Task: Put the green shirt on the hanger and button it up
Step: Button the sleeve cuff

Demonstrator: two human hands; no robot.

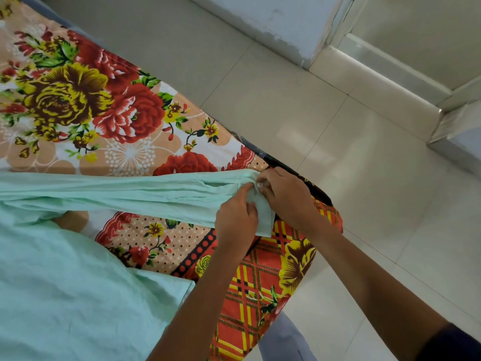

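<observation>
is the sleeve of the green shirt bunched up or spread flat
Bunched. The sleeve runs across the bedsheet in long folds, pulled taut toward the cuff, which both hands pinch.

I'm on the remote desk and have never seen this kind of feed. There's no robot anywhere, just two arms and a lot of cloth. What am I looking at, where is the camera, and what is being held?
There is no machine here: a person works with two bare hands. The single picture comes from a wide-angle camera worn on the person's head, looking forward and down, so the arms enter from the bottom edge.

The surface is a bed covered with a flowered bedsheet, standing on a pale tiled floor. Across it lies the green shirt; its body is at lower left, and one long sleeve stretches rightward to the bed's corner.

Both hands meet at the end of that sleeve. The left hand and the right hand pinch the cuff between their fingertips, seemingly working on a small button there, though the button itself is too small to make out. No hanger is visible.
</observation>
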